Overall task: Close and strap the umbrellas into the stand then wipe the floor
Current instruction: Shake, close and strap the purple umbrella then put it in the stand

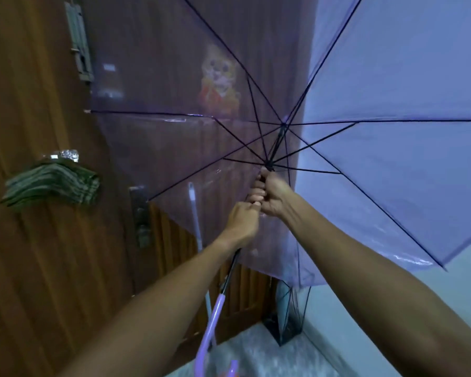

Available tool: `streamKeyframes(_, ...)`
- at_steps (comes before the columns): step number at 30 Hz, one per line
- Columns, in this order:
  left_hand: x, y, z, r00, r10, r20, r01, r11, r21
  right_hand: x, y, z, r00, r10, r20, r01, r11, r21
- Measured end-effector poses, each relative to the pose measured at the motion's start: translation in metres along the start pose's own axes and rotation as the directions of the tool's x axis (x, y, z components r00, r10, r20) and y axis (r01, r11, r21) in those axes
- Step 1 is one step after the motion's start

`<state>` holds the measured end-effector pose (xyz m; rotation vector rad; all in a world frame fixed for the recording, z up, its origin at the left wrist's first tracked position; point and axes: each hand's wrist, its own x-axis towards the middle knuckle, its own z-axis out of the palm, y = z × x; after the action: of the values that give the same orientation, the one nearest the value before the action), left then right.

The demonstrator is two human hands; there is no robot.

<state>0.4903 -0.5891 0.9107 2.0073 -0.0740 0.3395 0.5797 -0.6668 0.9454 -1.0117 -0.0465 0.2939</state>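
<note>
I see the open purple umbrella (392,91) filling the centre and right of the frame. Its canopy veils the door (38,268) and a closed pale umbrella (196,221). My left hand (242,221) and right hand (273,195) both grip its shaft. The dark stand (291,317) sits at lower centre, with a folded green cloth (52,183) at mid-left.

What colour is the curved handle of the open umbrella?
The curved handle is light purple and glossy. The head view shows it best, near the bottom edge.
</note>
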Motion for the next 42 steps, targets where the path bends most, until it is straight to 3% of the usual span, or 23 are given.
streamKeyframes(3, 0.014, 0.011, 0.019, 0.999, -0.036, 0.015, 0.037, 0.995, -0.09, 0.009, -0.02, -0.01, 0.992, -0.106, -0.072, 0.107, 0.994, 0.009)
streamKeyframes(7, 0.016, -0.006, 0.043, 0.939, -0.091, 0.332, 0.199, 0.93, -0.309, 0.015, -0.068, -0.03, 0.961, -0.27, -0.065, 0.269, 0.963, -0.021)
streamKeyframes(9, 0.007, -0.013, 0.054, 0.913, -0.063, 0.403, 0.224, 0.903, -0.366, 0.019, -0.093, -0.045, 0.958, -0.277, -0.07, 0.278, 0.961, -0.005)
streamKeyframes(12, 0.008, 0.002, 0.07, 0.924, -0.025, 0.382, 0.221, 0.849, -0.479, 0.028, -0.112, -0.061, 0.967, -0.249, -0.051, 0.25, 0.968, 0.005)
streamKeyframes(16, 0.031, 0.022, 0.075, 0.894, -0.063, 0.443, 0.324, 0.774, -0.544, 0.037, -0.119, -0.067, 0.973, -0.225, -0.052, 0.229, 0.966, 0.121)
streamKeyframes(23, 0.061, 0.042, 0.087, 0.916, -0.17, 0.363, 0.347, 0.789, -0.507, 0.04, -0.084, -0.078, 0.993, -0.078, 0.09, 0.049, 0.957, 0.285)
streamKeyframes(27, 0.06, 0.049, 0.099, 0.939, -0.146, 0.311, 0.268, 0.878, -0.396, 0.043, -0.098, -0.096, 0.993, -0.115, 0.012, 0.107, 0.955, 0.277)
streamKeyframes(34, 0.035, 0.05, 0.111, 0.869, -0.135, 0.476, 0.356, 0.838, -0.414, 0.046, -0.143, -0.116, 0.981, -0.188, -0.044, 0.193, 0.963, 0.19)
streamKeyframes(39, 0.032, 0.056, 0.122, 0.91, -0.174, 0.378, 0.35, 0.81, -0.47, 0.046, -0.15, -0.115, 0.978, -0.158, -0.135, 0.18, 0.969, 0.172)
streamKeyframes(42, 0.033, 0.052, 0.122, 0.896, -0.202, 0.395, 0.387, 0.792, -0.472, 0.049, -0.143, -0.116, 0.983, -0.129, -0.13, 0.15, 0.974, 0.168)
